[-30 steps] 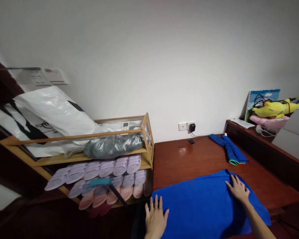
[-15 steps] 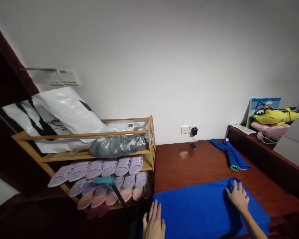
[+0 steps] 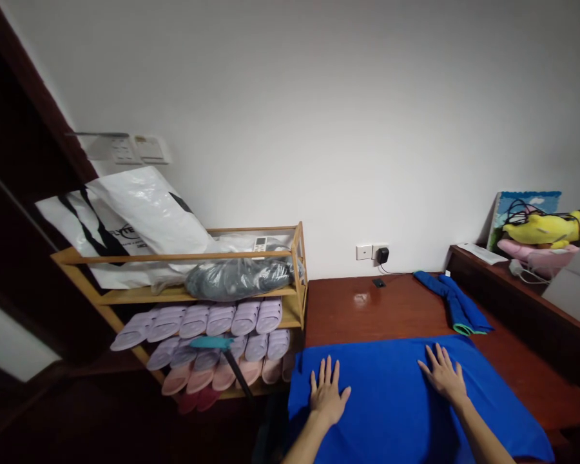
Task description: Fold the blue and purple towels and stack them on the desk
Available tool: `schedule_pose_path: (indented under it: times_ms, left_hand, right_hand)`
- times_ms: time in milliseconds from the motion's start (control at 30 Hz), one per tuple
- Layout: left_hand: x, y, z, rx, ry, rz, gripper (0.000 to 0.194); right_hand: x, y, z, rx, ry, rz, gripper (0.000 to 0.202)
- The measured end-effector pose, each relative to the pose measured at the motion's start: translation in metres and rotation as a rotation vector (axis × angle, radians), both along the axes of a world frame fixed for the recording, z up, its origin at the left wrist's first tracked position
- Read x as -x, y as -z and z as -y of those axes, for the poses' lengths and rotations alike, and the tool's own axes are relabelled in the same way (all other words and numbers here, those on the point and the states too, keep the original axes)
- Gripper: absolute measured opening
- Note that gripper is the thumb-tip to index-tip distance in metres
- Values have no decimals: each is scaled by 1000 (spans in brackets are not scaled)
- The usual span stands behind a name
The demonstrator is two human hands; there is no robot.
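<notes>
A blue cloth (image 3: 381,393) lies spread over the front of the reddish-brown wooden table (image 3: 352,322), its left side hanging down at the edge. My left hand (image 3: 327,394) rests on the cloth near its left side, palm down with the fingers spread. Toward the cloth's far right part, my right hand (image 3: 445,375) also lies flat, fingers apart. Behind it on the table is a pair of folded blue sleeves or similar cloth pieces (image 3: 457,306) with green trim at one end. The cloth's near edge is out of the frame.
At the left stands a wooden shoe rack (image 3: 96,293) with lilac slippers (image 3: 222,317), pink ones below, and a white bag (image 3: 145,200) on top. A teal-headed pole (image 3: 212,343) leans before it. A raised ledge at right carries a yellow plush toy (image 3: 544,229). A black plug (image 3: 382,255) sits in the wall.
My left hand has moved up and right onto the cloth; my right hand has shifted slightly left. The cloth now spreads wider at both sides, and the view has turned a little left.
</notes>
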State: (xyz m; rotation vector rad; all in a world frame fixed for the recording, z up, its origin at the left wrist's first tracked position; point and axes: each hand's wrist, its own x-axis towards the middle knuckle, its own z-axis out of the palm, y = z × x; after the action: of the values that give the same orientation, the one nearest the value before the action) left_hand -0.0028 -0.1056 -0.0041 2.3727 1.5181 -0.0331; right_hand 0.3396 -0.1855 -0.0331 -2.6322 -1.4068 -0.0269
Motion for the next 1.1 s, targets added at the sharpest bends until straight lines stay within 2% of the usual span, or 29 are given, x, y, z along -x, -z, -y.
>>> schedule_pose_path:
  times_ms: [100,167,267,333,400,500,567,633,767,833,900,1000,1100]
  left_hand:
    - [-22,3,-2,-50,40,-3,74]
    - [-27,8,5,-108,79,3,73]
    - [-14,12,17,-91,26,-61,70]
    - [4,9,23,-57,-32,-135,71]
    - [25,1,28,-46,-80,-213,73]
    - [54,-10,38,-35,-156,-307,74]
    - [70,-12,45,-53,-168,-299,72]
    - [80,-8,48,-65,-114,-206,71]
    - [74,4,43,3,80,25,70]
    - [62,6,37,23,92,50,69]
    - [50,4,31,4,86,44,70]
    - [42,0,25,-56,133,56,69]
    - [47,1,23,-128,176,95,65]
  right_hand:
    - [56,-13,4,-228,-67,139,60]
    - [104,-12,20,-282,-252,77,57]
    - [157,-3,54,-125,-650,-91,57]
    - [172,-2,70,-21,-778,-156,62]
    - [174,-5,78,-8,-780,-179,61]
    - [164,-11,74,-96,-684,-188,48]
    - [154,-8,67,-170,-583,-164,44]
    - [142,1,58,-209,-454,-131,49]
    - [113,21,46,-147,-323,-116,61]
    - [99,22,43,-115,-306,-110,62]
    - [92,16,41,-94,-280,-111,65]
    - [101,0,43,-118,-254,-118,68]
    - [138,-8,52,-155,-389,-140,63]
